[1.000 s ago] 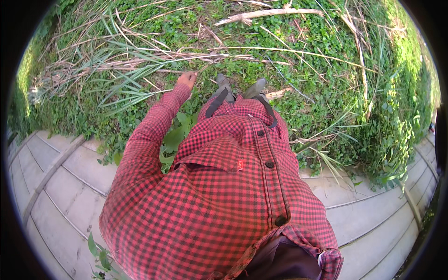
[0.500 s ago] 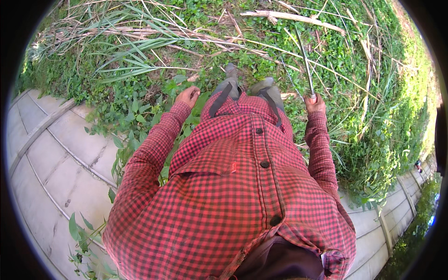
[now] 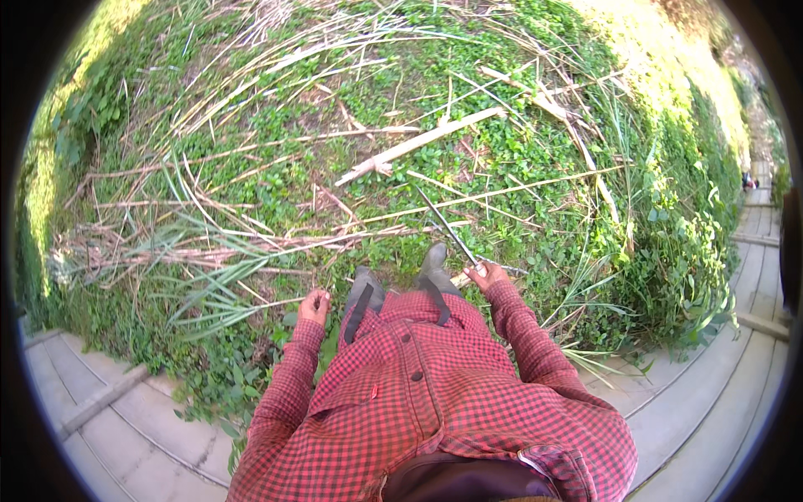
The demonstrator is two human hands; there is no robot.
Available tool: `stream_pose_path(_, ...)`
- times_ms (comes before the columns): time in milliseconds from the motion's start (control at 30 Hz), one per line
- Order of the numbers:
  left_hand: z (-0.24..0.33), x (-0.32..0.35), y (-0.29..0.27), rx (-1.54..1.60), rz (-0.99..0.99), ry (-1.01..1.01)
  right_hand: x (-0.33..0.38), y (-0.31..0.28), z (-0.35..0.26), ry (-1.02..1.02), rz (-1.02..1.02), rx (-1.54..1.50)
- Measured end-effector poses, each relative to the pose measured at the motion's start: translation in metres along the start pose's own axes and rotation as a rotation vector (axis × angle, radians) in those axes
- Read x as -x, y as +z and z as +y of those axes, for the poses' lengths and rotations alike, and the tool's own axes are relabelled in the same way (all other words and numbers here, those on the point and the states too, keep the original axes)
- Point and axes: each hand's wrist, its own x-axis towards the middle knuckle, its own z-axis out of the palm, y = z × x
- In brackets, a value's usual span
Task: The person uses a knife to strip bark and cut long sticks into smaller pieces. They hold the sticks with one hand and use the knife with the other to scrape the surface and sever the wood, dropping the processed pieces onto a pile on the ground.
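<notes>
A green bank of low weeds (image 3: pixel 351 109), strewn with dry, pale reed stalks, fills the ground ahead, and a walkway of grey concrete slabs (image 3: pixel 100 410) curves along the lower edge on both sides of the person in a red-and-black checked shirt (image 3: pixel 435 402). Furthest left, the left hand (image 3: pixel 314 306) hangs beside the left grey shoe (image 3: pixel 364 289), its fingers curled loosely inward; it seems to hold nothing, though the curl hides the palm, and green blades of cut reed (image 3: pixel 209 293) lie just beyond it to the left. Next comes the right grey shoe (image 3: pixel 435 261), set on the weeds between the two hands. To its right, the right hand (image 3: pixel 487 274) is closed tight round the handle end of a long, thin dark blade (image 3: pixel 447 227). From this grip the blade runs up and to the left, its long axis slanting away from the body, its tip over the dry stalks ahead of the shoes. A thick, pale broken cane (image 3: pixel 418 146) lies well beyond the tip, slanting the other way. The right hand is the one nearer the stalks in front; the left is apart from the blade.
</notes>
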Motion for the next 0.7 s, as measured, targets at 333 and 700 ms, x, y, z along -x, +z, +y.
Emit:
stream_pose_path(333,0.101,0.018,0.022,-0.339,-0.172,0.303,-0.002,-0.057,0.05,0.232,0.079,-0.136)
stream_pose_path(700,0.086,0.153,-0.041,-0.696,-0.331,0.514,0.013,-0.115,-0.063,-0.577,0.068,0.193)
